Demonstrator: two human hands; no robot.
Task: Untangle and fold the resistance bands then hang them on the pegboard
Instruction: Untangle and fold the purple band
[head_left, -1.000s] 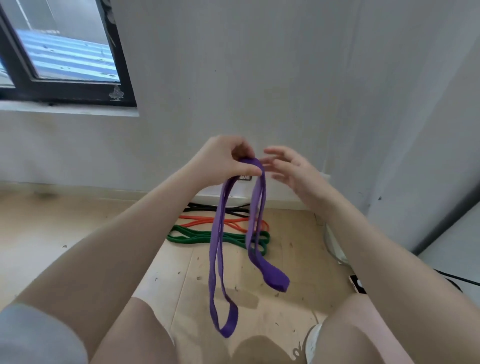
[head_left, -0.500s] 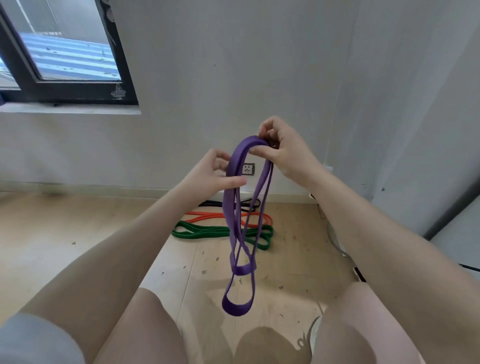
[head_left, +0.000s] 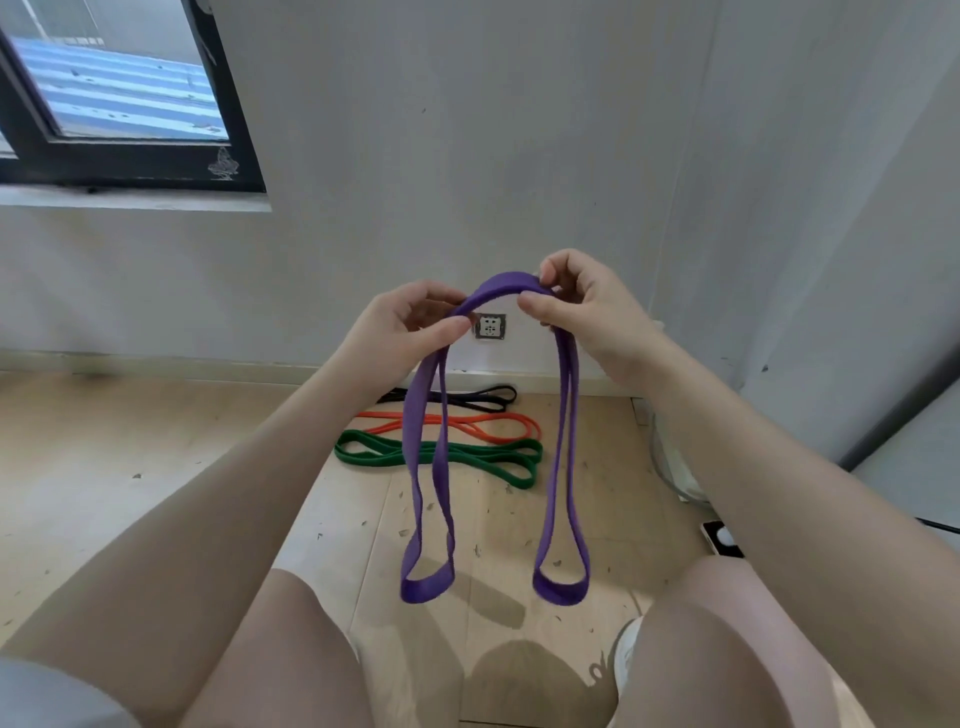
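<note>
Purple flat rubber resistance band (head_left: 488, 296) pinched at top fold by left hand (head_left: 402, 332) and right hand (head_left: 587, 317); limp, light, stretchy; best gripped at fold.

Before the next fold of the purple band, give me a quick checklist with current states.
1. Left hand pinching the purple band: ok.
2. Right hand pinching its top arch: ok.
3. Both hanging loops level at the bottom: ok.
4. Band free of twists: not ok, the left loop's strands cross.
5. Hanging loops clear of the green band on the floor: ok.
6. Pegboard in sight for hanging: not ok, none in view.
</note>
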